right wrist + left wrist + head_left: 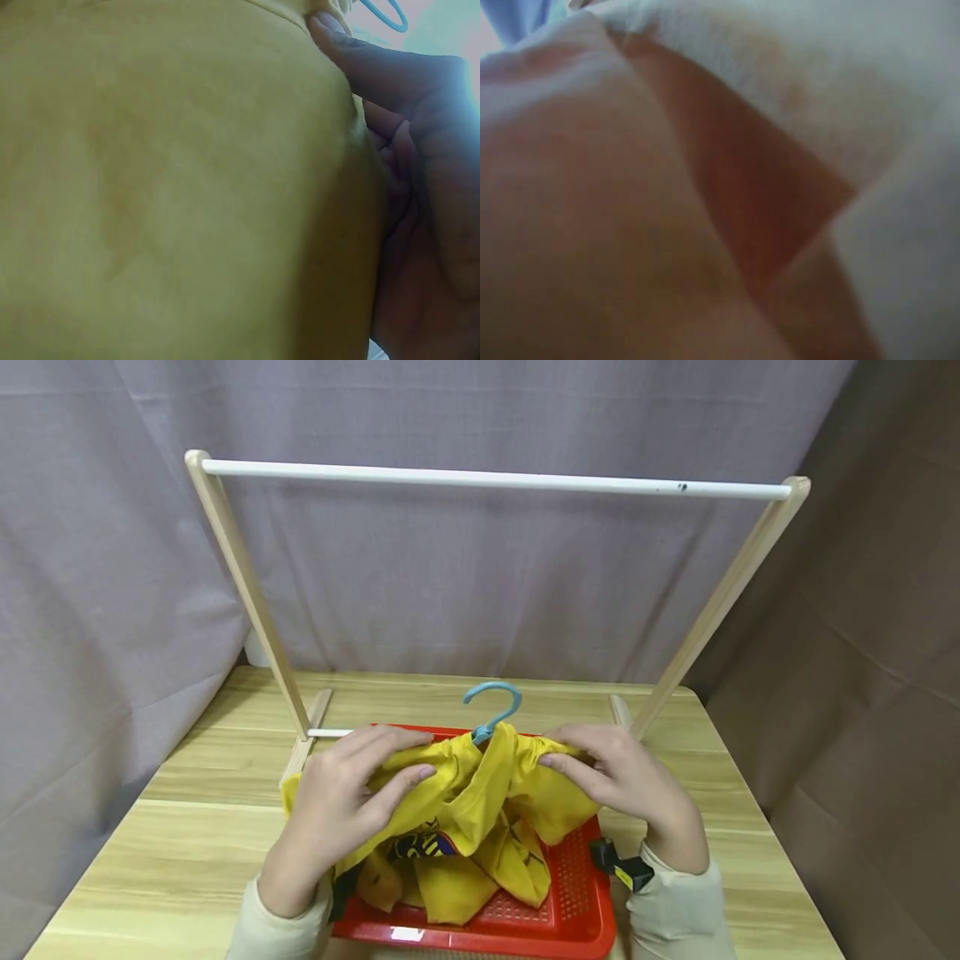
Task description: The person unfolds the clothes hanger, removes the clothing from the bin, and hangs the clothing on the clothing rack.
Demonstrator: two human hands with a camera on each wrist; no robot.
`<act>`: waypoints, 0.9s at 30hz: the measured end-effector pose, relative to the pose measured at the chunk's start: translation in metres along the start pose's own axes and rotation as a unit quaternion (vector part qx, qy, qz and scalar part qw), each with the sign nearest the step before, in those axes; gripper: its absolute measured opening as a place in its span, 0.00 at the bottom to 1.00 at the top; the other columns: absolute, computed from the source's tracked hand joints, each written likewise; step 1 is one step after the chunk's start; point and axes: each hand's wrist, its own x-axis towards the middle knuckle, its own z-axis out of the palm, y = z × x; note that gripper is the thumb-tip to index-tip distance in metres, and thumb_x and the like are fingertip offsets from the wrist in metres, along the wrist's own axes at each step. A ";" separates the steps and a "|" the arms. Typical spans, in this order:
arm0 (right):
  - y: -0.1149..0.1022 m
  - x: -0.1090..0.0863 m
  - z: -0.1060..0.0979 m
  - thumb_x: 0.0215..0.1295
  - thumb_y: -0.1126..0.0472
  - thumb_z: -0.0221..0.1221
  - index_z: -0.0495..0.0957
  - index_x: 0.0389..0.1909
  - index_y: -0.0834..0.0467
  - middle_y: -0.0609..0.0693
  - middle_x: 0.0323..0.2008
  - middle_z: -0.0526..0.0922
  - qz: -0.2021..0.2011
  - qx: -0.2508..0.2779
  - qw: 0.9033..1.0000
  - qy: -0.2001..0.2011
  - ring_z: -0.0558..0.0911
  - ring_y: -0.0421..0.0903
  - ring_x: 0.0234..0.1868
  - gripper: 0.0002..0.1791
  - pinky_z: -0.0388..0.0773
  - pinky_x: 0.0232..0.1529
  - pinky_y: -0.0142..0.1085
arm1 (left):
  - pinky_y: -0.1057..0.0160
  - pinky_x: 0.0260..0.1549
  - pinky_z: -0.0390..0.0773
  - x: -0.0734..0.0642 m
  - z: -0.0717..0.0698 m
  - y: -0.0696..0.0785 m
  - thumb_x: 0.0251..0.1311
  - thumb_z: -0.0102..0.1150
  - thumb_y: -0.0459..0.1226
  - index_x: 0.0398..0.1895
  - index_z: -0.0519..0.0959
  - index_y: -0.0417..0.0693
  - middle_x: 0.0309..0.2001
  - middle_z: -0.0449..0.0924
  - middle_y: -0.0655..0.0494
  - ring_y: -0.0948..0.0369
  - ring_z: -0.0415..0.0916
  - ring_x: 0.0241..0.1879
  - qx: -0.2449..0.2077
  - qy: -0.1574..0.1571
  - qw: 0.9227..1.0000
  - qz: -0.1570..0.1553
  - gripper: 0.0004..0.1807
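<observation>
The yellow cloth garment [465, 810] sits loosely on the small light-blue plastic hanger [491, 708], whose hook pokes up between the two hands; judged from this, the cloth could slide off one hanger shoulder if either hand lets go unevenly, because the fabric is bunched rather than spread, and its hanging folds could snag on the rim of the red perforated plastic basket [577, 918] just below the fingers. The left hand [341, 802] curls its fingers [397, 781] over the left shoulder of the garment, thumb under and fingers on top, pinching the fabric. The right hand [618, 777] does likewise on the other side; the right wrist view shows its fingers [352, 52] closed against the yellow cloth. The left wrist view is too blurred to read. Beyond the fingers stands a wooden-legged clothes rack with a white rail [495, 479] on the pale wooden bench [150, 860].
</observation>
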 end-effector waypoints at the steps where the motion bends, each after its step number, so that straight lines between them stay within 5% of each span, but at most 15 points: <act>1: 0.002 0.000 0.000 0.61 0.71 0.67 0.85 0.44 0.55 0.44 0.39 0.87 0.002 0.001 1.000 0.003 0.80 0.36 0.31 0.12 0.77 0.32 0.25 | 0.64 0.44 0.81 0.000 -0.002 -0.001 0.61 0.70 0.43 0.49 0.85 0.49 0.44 0.86 0.61 0.62 0.83 0.43 0.000 0.004 1.000 -0.001 0.15; 6: 0.011 -0.001 -0.002 0.59 0.73 0.67 0.85 0.45 0.55 0.45 0.38 0.87 0.008 -0.008 1.000 0.027 0.80 0.36 0.31 0.15 0.77 0.32 0.25 | 0.54 0.61 0.70 0.005 -0.010 -0.003 0.60 0.69 0.42 0.52 0.84 0.44 0.50 0.84 0.52 0.50 0.76 0.55 -0.015 0.044 0.999 0.001 0.19; 12: 0.023 -0.007 -0.010 0.56 0.74 0.69 0.86 0.43 0.57 0.46 0.36 0.88 0.018 -0.027 0.996 0.077 0.81 0.36 0.28 0.16 0.76 0.30 0.25 | 0.46 0.66 0.63 0.009 -0.024 -0.005 0.64 0.66 0.46 0.53 0.82 0.38 0.52 0.82 0.43 0.42 0.69 0.62 -0.032 0.103 0.994 0.001 0.22; 21: 0.039 -0.017 -0.028 0.56 0.73 0.69 0.87 0.41 0.63 0.53 0.35 0.89 0.008 -0.068 0.984 0.167 0.83 0.34 0.33 0.11 0.76 0.34 0.22 | 0.57 0.66 0.66 -0.002 -0.044 -0.030 0.57 0.72 0.35 0.58 0.79 0.38 0.57 0.79 0.47 0.49 0.72 0.60 -0.046 0.085 0.993 -0.061 0.25; 27: 0.043 -0.017 -0.044 0.54 0.76 0.68 0.87 0.37 0.61 0.53 0.30 0.87 0.027 -0.091 0.974 0.206 0.78 0.33 0.26 0.11 0.72 0.30 0.21 | 0.65 0.59 0.72 -0.012 -0.052 -0.050 0.51 0.72 0.23 0.58 0.81 0.43 0.56 0.81 0.52 0.59 0.75 0.57 -0.046 0.065 0.990 -0.117 0.28</act>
